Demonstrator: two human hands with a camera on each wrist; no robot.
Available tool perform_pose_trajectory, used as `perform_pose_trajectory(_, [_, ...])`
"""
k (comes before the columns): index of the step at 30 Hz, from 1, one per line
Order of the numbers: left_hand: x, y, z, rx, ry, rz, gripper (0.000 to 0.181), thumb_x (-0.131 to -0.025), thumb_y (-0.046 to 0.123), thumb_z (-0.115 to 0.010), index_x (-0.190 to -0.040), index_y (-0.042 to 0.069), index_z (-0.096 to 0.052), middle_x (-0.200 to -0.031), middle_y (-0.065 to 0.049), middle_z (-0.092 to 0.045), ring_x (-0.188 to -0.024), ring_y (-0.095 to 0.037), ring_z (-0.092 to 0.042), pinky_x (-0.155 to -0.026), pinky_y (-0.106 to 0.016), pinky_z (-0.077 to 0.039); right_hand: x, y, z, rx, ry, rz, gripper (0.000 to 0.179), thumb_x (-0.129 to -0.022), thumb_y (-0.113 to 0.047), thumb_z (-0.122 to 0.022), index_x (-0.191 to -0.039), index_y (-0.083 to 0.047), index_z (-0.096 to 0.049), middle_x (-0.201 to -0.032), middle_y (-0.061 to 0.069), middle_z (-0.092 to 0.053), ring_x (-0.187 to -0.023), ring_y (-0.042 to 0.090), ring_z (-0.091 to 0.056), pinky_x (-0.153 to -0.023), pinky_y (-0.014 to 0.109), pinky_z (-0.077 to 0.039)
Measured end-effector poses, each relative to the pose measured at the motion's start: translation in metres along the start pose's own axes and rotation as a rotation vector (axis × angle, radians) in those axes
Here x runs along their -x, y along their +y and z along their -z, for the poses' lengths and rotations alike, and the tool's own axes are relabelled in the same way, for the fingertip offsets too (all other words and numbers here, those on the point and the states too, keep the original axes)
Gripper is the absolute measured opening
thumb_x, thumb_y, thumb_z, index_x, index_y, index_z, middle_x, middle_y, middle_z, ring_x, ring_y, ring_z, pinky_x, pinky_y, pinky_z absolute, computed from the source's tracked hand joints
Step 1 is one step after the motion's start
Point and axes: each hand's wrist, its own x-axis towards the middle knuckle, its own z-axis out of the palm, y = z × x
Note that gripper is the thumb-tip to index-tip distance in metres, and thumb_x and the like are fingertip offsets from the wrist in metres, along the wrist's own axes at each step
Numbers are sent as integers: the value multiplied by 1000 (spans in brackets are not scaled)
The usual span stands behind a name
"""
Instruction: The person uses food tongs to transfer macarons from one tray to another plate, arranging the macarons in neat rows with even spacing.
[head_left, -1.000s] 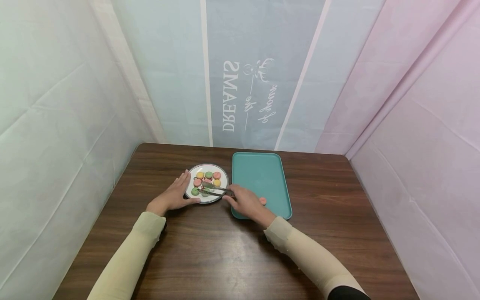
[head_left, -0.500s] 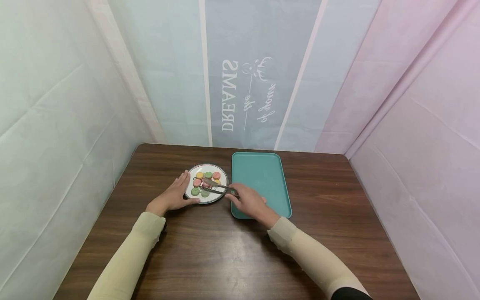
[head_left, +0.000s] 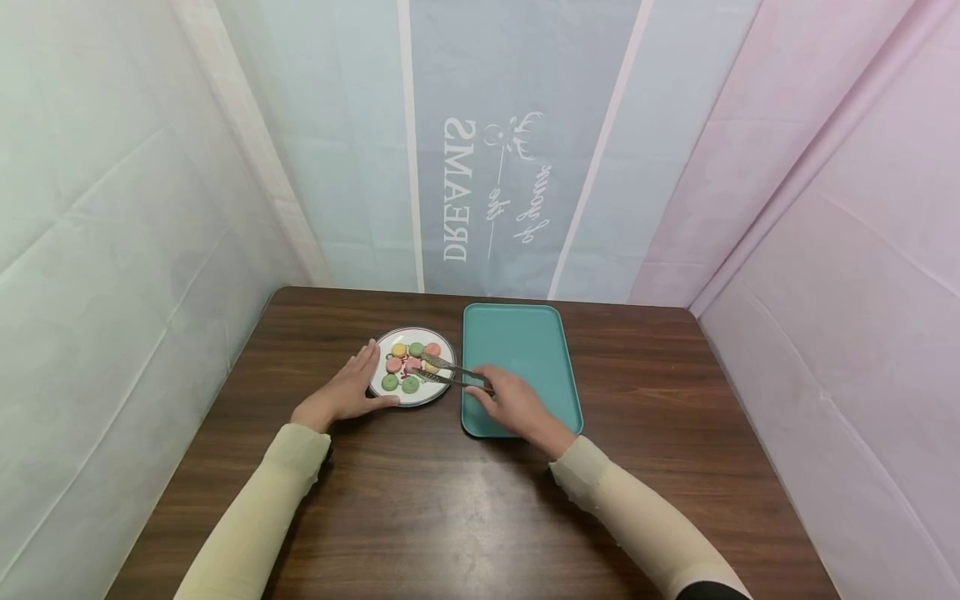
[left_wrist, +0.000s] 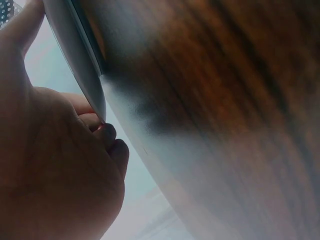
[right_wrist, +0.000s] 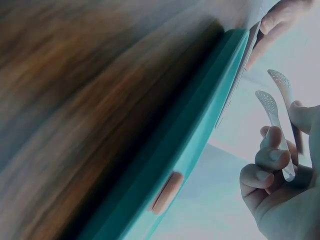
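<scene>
My left hand rests against the left rim of a round white plate, fingers extended along it and thumb at the near edge. Several macarons lie on the plate: green ones, pink ones and yellow ones. My right hand grips metal tongs over the tray's left edge. Their perforated tips stand apart, over the right part of the plate beside a partly covered yellow macaron. The right wrist view shows nothing between the tips.
A teal tray lies right of the plate. One pink macaron is on it near the edge, hidden behind my right hand in the head view. Both stand on a dark wooden table, with fabric curtains around it.
My right hand and the tongs have drawn back to the right, off the near green macaron, which lies uncovered on the plate. My left hand has stayed at the rim.
</scene>
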Motion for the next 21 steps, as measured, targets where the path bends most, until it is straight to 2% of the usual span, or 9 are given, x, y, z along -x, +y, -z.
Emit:
perform_pose_trajectory(4, [0,1,2,2,-5,0,120,-99,62,-70,-167,-11,-2,-177,-28,3,-165,-43,-4,-133,-59,-10,4,4,6,1,10,-14,40,-108,-36,-68,-138,-8,-67,-108,4,-73,-88,15,-69,-72,36,-59])
perform_pose_trajectory(14, [0,4,3,-8,-13,12,120,-99,62,-69,-168,-10,-2,-177,-28,2,-165,-43,-4,-133,-58,-11,14,16,21,11,38,-34,43,-107,-35,-69,-139,-5,-66,-118,15,-74,-97,24,-74,-79,43,-63])
perform_pose_trajectory(21, [-1,3,3,-3,-11,11,120,-99,63,-69,-167,-11,-3,-177,-28,2,-165,-44,-4,-133,-59,-11,19,22,28,0,54,-61,41,-106,-34,-71,-137,-6,-68,-111,9,-75,-92,21,-73,-75,40,-63])
